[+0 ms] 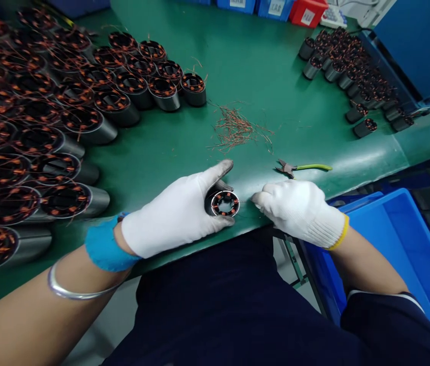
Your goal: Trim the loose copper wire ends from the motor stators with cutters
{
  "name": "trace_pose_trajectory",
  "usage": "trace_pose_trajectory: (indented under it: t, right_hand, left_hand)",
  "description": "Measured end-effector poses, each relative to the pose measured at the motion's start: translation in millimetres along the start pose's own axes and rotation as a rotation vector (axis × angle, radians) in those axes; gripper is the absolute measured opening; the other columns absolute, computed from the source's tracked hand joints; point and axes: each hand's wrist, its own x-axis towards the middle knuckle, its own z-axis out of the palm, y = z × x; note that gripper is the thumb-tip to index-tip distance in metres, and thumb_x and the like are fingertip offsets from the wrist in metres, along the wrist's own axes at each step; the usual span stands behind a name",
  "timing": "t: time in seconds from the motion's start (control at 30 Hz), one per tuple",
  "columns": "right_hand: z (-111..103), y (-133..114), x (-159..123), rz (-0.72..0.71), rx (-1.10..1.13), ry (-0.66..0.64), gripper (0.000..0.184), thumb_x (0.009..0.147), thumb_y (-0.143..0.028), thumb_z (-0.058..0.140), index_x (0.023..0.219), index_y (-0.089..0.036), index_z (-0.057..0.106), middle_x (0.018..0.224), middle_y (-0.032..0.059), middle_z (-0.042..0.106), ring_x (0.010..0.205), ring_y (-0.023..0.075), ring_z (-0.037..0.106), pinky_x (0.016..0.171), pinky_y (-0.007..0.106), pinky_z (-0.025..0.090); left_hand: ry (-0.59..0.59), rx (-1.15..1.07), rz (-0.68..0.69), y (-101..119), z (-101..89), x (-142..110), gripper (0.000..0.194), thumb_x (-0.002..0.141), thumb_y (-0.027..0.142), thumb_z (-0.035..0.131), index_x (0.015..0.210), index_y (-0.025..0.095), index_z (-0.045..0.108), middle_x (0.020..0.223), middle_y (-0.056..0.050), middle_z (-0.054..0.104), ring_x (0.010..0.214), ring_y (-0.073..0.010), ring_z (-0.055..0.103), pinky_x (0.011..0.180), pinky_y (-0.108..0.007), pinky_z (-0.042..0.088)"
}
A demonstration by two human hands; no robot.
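A motor stator (215, 204) with copper windings lies near the table's front edge, its ring-shaped end turned to the right. My left hand (184, 211), in a white glove with a darkened thumb and fingertips, is wrapped round its body. To the right of it, my right hand (295, 208), also gloved, is closed in a pinch. A thin copper wire (243, 201) runs from the stator's end toward those pinched fingertips. Just beyond the right hand lie cutting pliers (302, 166) with green handles, and nobody touches them.
Many stators (47, 122) stand crowded at the left, loose wire ends sticking up. A heap of wire scraps (238, 127) lies mid-table. Smaller stators (346, 71) fill the right back, beside a blue panel (424, 46). Below the edge is a blue bin (409, 244); a red box (306, 12) stands behind.
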Motion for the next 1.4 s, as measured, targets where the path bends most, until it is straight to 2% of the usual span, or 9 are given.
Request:
trace_pose_trajectory:
  t: [0.1, 0.23, 0.4, 0.53, 0.7, 1.1, 1.2, 1.3, 1.4]
  right_hand:
    - [-12.5, 2.3, -15.1, 0.083, 0.019, 0.162, 0.027, 0.092, -0.031, 0.046, 0.109, -0.022, 0.064, 0.099, 0.0112, 0.068, 0.08, 0.0251, 0.063, 0.06, 0.034, 0.038]
    - [-8.3, -14.9, -13.7, 0.048, 0.259, 0.282, 0.069, 0.083, -0.057, 0.056, 0.142, -0.021, 0.044, 0.142, 0.0144, 0.05, 0.099, 0.0277, 0.064, 0.068, 0.036, 0.047]
    - [28.7, -34.7, 9.3, 0.17, 0.319, 0.145, 0.04, 0.097, -0.04, 0.035, 0.123, -0.024, 0.06, 0.112, 0.008, 0.068, 0.079, 0.0204, 0.067, 0.06, 0.032, 0.04]
    - [40.2, -26.3, 13.0, 0.092, 0.352, 0.207, 0.038, 0.099, -0.039, 0.033, 0.115, -0.023, 0.064, 0.095, 0.0054, 0.07, 0.079, 0.0192, 0.065, 0.061, 0.032, 0.035]
    - [38.6, -13.6, 12.2, -0.028, 0.538, 0.257, 0.032, 0.095, -0.04, 0.044, 0.112, -0.023, 0.066, 0.098, 0.0026, 0.071, 0.084, 0.0171, 0.065, 0.066, 0.028, 0.038]
    - [9.3, 16.8, -11.5, -0.033, 0.487, 0.2, 0.023, 0.092, -0.033, 0.05, 0.098, -0.022, 0.069, 0.087, 0.0009, 0.071, 0.079, 0.016, 0.064, 0.066, 0.028, 0.041]
    - [-3.8, 28.7, -17.1, -0.058, 0.545, 0.279, 0.033, 0.09, -0.039, 0.053, 0.114, -0.019, 0.064, 0.12, 0.008, 0.065, 0.104, 0.0219, 0.063, 0.085, 0.035, 0.049]
    - [-10.1, 33.1, -10.8, 0.004, 0.7, 0.409, 0.069, 0.08, -0.054, 0.062, 0.137, -0.018, 0.048, 0.15, 0.014, 0.04, 0.133, 0.03, 0.046, 0.102, 0.044, 0.046]
    - [-4.3, 27.1, 9.8, 0.051, 0.998, 0.132, 0.068, 0.073, -0.051, 0.071, 0.132, -0.021, 0.054, 0.13, 0.0088, 0.061, 0.113, 0.0262, 0.063, 0.091, 0.038, 0.055]
  left_hand:
    - [-0.005, 0.002, -0.016, -1.5, -0.2, 0.5, 0.092, 0.069, 0.038, 0.072, 0.149, 0.013, 0.034, 0.111, -0.007, 0.071, 0.098, -0.0241, 0.069, 0.093, -0.036, 0.053]
    - [0.038, 0.03, 0.02, -6.0, -0.7, 0.4, 0.089, 0.068, 0.046, 0.073, 0.144, 0.013, 0.043, 0.137, -0.011, 0.059, 0.122, -0.0289, 0.058, 0.106, -0.039, 0.046]
    - [0.037, 0.064, 0.017, -6.4, 0.2, -2.9, 0.08, 0.07, 0.045, 0.071, 0.14, 0.014, 0.048, 0.134, -0.012, 0.061, 0.119, -0.0294, 0.06, 0.104, -0.04, 0.048]
    - [0.116, 0.094, 0.086, -1.6, 7.8, -7.2, 0.06, 0.074, 0.039, 0.069, 0.126, 0.012, 0.058, 0.122, -0.013, 0.067, 0.11, -0.0269, 0.064, 0.098, -0.038, 0.05]
    - [0.15, 0.062, 0.262, 2.1, 16.3, -6.2, 0.021, 0.085, 0.027, 0.059, 0.1, 0.013, 0.064, 0.098, -0.008, 0.069, 0.089, -0.0182, 0.064, 0.083, -0.03, 0.052]
    - [0.199, 0.326, 0.326, -0.5, 32.1, -2.1, 0.01, 0.081, 0.014, 0.049, 0.087, 0.018, 0.056, 0.089, -0.008, 0.059, 0.08, -0.0204, 0.053, 0.073, -0.035, 0.046]
    - [0.323, 0.338, 0.38, -3.6, 41.0, -1.7, 0.013, 0.079, 0.01, 0.047, 0.085, 0.018, 0.055, 0.087, -0.008, 0.058, 0.077, -0.0206, 0.051, 0.07, -0.035, 0.045]
    - [0.383, 0.344, 0.396, -4.1, 45.9, -1.3, 0.015, 0.078, 0.008, 0.046, 0.086, 0.019, 0.053, 0.087, -0.008, 0.057, 0.078, -0.0214, 0.051, 0.069, -0.035, 0.045]
    - [0.405, 0.335, 0.392, -4.1, 47.0, -1.4, 0.013, 0.078, 0.009, 0.047, 0.084, 0.02, 0.05, 0.087, -0.007, 0.056, 0.078, -0.0213, 0.05, 0.068, -0.035, 0.045]
